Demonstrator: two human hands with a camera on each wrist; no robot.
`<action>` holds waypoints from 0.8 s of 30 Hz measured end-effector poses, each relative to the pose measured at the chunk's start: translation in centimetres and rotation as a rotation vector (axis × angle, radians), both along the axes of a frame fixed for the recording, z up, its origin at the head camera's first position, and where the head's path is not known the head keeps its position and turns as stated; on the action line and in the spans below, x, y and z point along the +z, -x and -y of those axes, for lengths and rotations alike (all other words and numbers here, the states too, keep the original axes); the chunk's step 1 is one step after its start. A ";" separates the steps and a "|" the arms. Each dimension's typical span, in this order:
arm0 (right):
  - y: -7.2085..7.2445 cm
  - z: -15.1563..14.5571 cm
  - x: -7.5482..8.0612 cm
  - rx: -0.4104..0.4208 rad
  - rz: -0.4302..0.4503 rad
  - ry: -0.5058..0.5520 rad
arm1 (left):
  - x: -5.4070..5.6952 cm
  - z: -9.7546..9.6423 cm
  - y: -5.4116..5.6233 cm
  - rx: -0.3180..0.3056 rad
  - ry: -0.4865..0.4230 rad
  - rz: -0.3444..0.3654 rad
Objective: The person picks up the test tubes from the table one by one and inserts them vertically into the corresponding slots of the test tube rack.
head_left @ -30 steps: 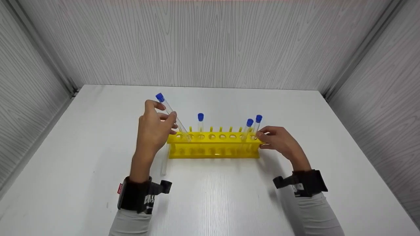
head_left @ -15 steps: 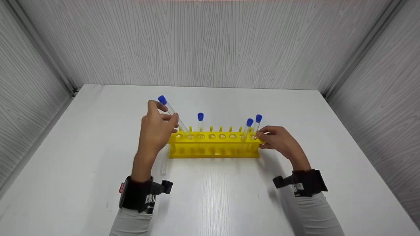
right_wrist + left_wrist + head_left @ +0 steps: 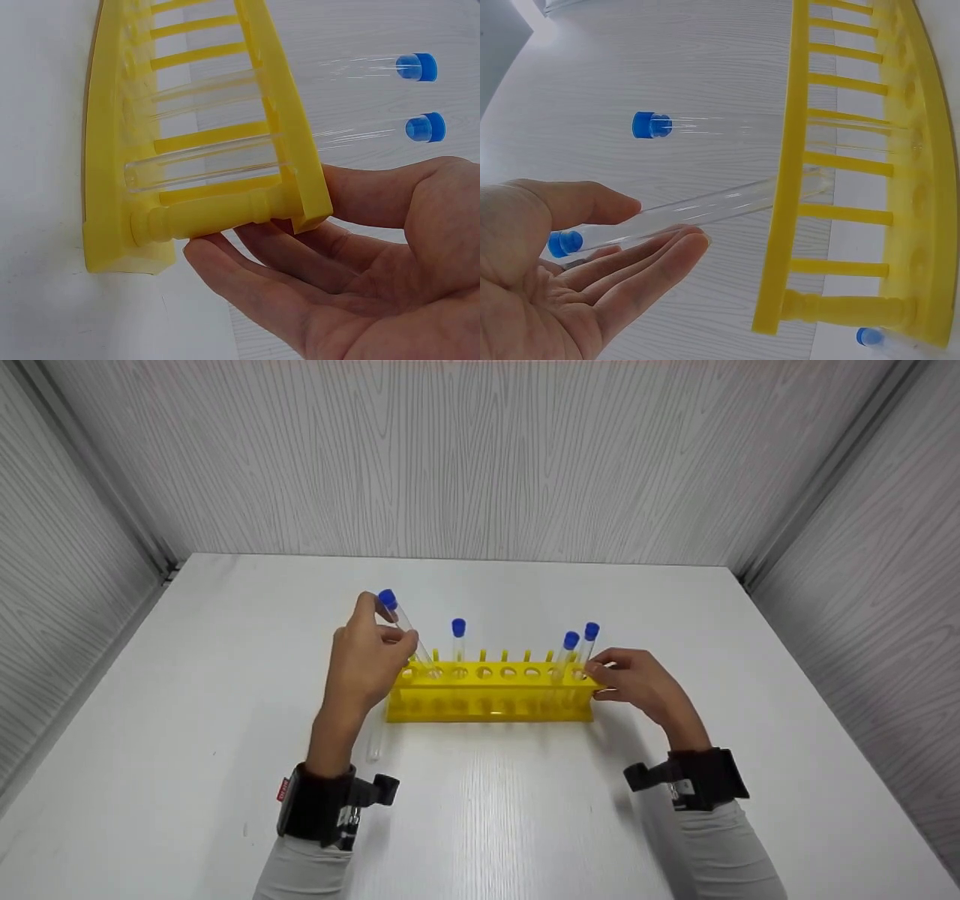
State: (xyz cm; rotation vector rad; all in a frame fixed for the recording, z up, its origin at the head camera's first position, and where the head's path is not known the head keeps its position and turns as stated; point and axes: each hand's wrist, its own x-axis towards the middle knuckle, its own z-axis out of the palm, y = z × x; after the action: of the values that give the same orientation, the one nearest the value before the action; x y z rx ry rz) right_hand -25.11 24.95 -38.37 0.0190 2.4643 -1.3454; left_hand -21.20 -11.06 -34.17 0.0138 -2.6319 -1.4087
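Observation:
My left hand pinches a clear, blue-capped test tube between thumb and fingers. This tube leans to the left, and its lower end has passed through a hole near the left end of the yellow test tube rack. In the left wrist view, that end sits just below the top plate, above the base. My right hand grips the rack's right end, thumb at the top plate and fingers at the end post. Beside the tilted tube, another capped tube stands upright in the rack.
Two more blue-capped tubes, one and its neighbour, stand in the rack's right end. A loose clear tube lies on the white table by the rack's left end. Grey wood-grain panels surround the table.
My left hand has moved right and slightly down. The tube in it stands steeper, its tip now lower into the hole. My right hand and the rack have stayed put.

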 end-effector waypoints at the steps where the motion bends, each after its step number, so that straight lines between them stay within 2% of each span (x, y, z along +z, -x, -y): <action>1: 0.0 0.0 0.0 0.000 0.000 0.001 | 0.0 0.0 0.0 -0.001 0.005 -0.007; 14: 0.1 -0.2 -0.1 0.010 -0.008 -0.001 | -0.6 -0.5 0.1 -0.049 0.043 -0.080; 24: 0.0 0.0 -0.1 0.016 -0.013 0.005 | -0.7 -0.8 0.0 -0.059 0.068 -0.056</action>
State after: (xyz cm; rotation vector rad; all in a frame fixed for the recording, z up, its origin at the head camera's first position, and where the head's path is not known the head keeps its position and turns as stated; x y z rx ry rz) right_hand -25.10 24.97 -38.48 -0.0106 2.4663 -1.3490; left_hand -21.19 -10.25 -34.89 -0.1103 -2.6522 -1.3164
